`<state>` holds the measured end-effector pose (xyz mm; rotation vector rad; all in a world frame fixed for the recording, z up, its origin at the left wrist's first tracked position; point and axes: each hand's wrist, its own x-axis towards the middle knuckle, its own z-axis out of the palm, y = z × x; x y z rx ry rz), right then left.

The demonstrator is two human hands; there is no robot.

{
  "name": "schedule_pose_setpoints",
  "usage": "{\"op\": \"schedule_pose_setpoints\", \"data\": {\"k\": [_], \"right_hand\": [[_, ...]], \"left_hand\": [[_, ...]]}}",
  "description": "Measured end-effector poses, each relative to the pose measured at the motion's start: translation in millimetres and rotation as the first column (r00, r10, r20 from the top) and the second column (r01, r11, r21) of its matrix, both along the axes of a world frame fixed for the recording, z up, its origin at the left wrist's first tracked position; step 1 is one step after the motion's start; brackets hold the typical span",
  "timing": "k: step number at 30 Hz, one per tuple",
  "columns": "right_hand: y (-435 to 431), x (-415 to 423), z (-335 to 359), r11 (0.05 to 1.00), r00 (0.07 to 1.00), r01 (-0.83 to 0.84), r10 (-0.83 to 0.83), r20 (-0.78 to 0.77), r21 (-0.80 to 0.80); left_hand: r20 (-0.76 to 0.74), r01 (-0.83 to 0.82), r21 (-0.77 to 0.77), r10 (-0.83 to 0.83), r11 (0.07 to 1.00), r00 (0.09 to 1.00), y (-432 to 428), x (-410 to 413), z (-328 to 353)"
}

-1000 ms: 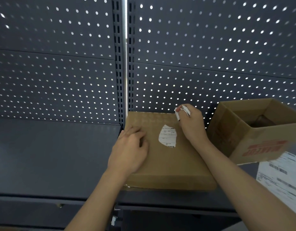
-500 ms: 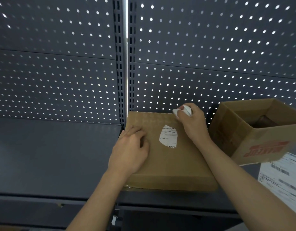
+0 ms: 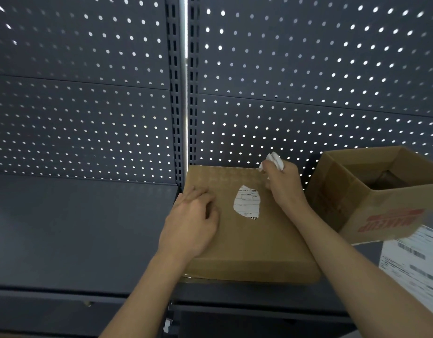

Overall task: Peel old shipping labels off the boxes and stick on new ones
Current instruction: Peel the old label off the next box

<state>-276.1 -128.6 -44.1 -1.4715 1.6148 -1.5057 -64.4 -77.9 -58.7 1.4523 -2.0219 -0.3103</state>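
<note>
The peeled strip that was pinched flat a second ago is now a crumpled white wad (image 3: pixel 275 161), poking up out of the right hand (image 3: pixel 283 184), whose fingers curl tight round it over the far right corner of the flat cardboard box (image 3: pixel 254 245). The left hand (image 3: pixel 191 223) has not moved: it lies palm down on the box's left side, fingers loosely bent and holding nothing. A torn, leaf-shaped scrap of old label (image 3: pixel 247 202) still clings to the smooth brown lid, its print showing. The box sits on a dark matte metal shelf (image 3: pixel 76 228) backed by a perforated panel (image 3: pixel 88 106). To the right stand an open carton (image 3: pixel 381 191) with red lettering and a white label sheet (image 3: pixel 410 264).
</note>
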Motion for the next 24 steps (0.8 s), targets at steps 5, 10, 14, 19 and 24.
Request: {"op": "schedule_pose_setpoints", "data": {"k": [5, 10, 14, 19, 24], "right_hand": [[-2, -1, -2, 1.0, 1.0, -0.004, 0.003, -0.011, -0.023], [0, 0, 0, 0.998, 0.996, 0.047, -0.051, -0.067, -0.049], [-1, 1, -1, 1.0, 0.99, 0.025, -0.024, -0.135, 0.008], [-6, 2, -8, 0.997, 0.92, -0.001, 0.029, -0.391, 0.073], [-9, -1, -13, 0.998, 0.7, -0.061, 0.063, -0.712, 0.028]], "left_hand": [[-0.001, 0.01, -0.001, -0.01, 1.0, 1.0, -1, 0, 1], [-0.014, 0.01, 0.016, -0.009, 1.0, 1.0, 0, 0, 2], [-0.024, 0.004, 0.063, -0.003, 0.998, 1.0, 2, 0, 4], [-0.017, 0.0, 0.09, 0.001, 0.996, 1.0, 2, -1, 4], [-0.02, 0.005, 0.078, -0.003, 0.997, 1.0, 1, 0, 4]]}}
